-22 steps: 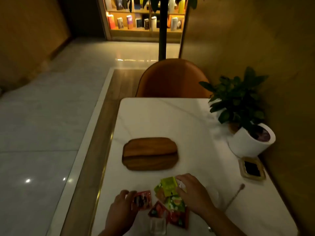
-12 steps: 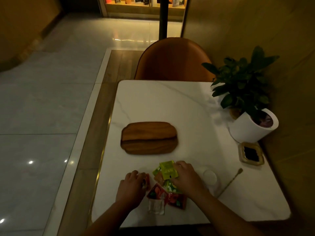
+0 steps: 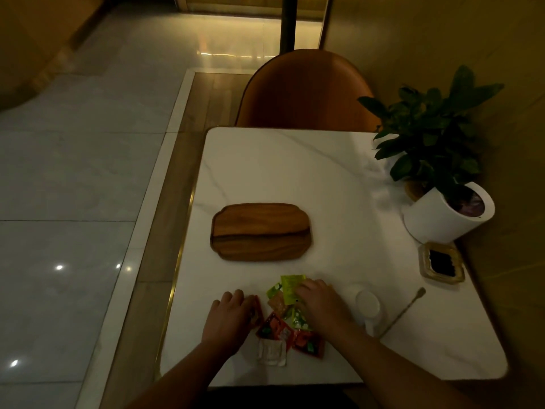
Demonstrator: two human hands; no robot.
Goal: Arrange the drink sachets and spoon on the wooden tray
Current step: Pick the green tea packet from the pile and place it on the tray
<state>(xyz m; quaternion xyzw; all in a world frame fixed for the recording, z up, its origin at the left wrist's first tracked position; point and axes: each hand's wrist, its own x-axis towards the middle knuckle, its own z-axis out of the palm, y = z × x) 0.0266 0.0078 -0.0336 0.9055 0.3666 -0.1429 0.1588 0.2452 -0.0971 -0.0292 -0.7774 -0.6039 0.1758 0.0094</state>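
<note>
One tray (image 3: pixel 261 231), one spoon (image 3: pixel 404 309) and about seven sachets (image 3: pixel 277 329) are counted. One lime sachet (image 3: pixel 290 286) is pinched by the right grip (image 3: pixel 321 305); the left grip's (image 3: pixel 230 317) state cannot be told.

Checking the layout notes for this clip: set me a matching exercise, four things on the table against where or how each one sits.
Things:
1. tray
2. spoon
3. sachets
4. plant pot

Descriptions:
a. piled at the near edge
b. bare, in the middle
c. thin, lying slantwise at the right
d. white, at the back right

Pairs: 1-b, 2-c, 3-a, 4-d
</note>
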